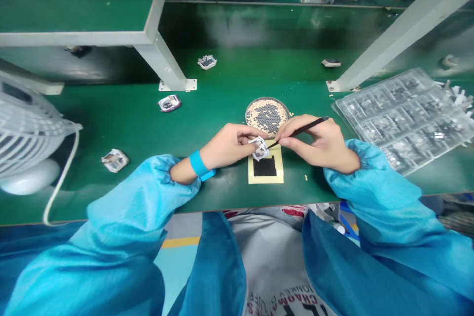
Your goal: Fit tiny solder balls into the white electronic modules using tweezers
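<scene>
My left hand (231,145) is closed, its thumb and fingers pinching a small white frame-like part (260,148) with open gaps. A blue band circles that wrist. My right hand (314,140) grips black tweezers (309,127), whose tip meets the right side of the white part or lies just beside it; I cannot tell which. Below the part lies a pale yellow sheet (280,175) bearing a black rectangle (264,168). Just beyond my hands sits a round dish (267,114) with a grey dotted middle and many small beige pieces around it.
A clear compartment tray (407,118) of small parts lies at right. Several small frame-like units, such as one unit (115,160), are scattered left and back. A white fan (29,128) with a cord stands left. White metal legs (163,61) rise from the green table (207,108).
</scene>
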### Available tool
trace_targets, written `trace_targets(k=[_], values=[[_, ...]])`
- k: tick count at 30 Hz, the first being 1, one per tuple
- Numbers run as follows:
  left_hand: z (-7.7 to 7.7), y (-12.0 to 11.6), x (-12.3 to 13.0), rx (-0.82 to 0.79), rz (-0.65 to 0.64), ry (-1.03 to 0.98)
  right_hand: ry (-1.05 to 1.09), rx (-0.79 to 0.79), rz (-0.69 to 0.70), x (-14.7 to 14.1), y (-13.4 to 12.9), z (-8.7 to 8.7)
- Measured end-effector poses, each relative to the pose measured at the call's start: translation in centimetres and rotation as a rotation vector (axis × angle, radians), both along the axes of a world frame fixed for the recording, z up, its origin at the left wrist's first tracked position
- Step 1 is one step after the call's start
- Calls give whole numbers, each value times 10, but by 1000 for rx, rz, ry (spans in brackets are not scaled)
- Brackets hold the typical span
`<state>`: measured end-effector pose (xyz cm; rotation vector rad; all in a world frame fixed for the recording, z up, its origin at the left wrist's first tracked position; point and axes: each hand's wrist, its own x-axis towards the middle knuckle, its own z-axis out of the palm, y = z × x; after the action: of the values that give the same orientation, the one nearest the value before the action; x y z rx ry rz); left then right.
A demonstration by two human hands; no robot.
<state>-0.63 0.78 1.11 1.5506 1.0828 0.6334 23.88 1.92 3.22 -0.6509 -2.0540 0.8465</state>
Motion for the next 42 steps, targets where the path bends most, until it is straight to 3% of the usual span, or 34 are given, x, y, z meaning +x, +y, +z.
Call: trace_targets(k=[7, 12, 17, 21, 24, 28, 31, 38, 42], values=[[0, 2, -2, 81, 66, -25, 83, -303, 54, 4, 12, 3], [2, 4, -2, 9, 99, -79, 120, -389, 108, 7, 14, 8], [9, 5, -2, -140, 98, -217, 270, -296, 20, 0, 5, 4], [9, 4, -1, -217, 95, -317, 239, -134, -84, -7, -1, -2], [7, 4, -2, -219, 93, -335, 189, -7, -104, -10, -3, -5], [5, 4, -2, -193, 94, -343, 157, 45, -78, -10, -3, -7], [6, 5, -2, -178, 88, -331, 142, 0, -56, -9, -1, -7], [7, 0, -1, -204, 117, -253, 271, -267, -117, -7, -1, 7], [6, -1, -2, -257, 115, -281, 356, -308, -231, 31, -2, 14]])
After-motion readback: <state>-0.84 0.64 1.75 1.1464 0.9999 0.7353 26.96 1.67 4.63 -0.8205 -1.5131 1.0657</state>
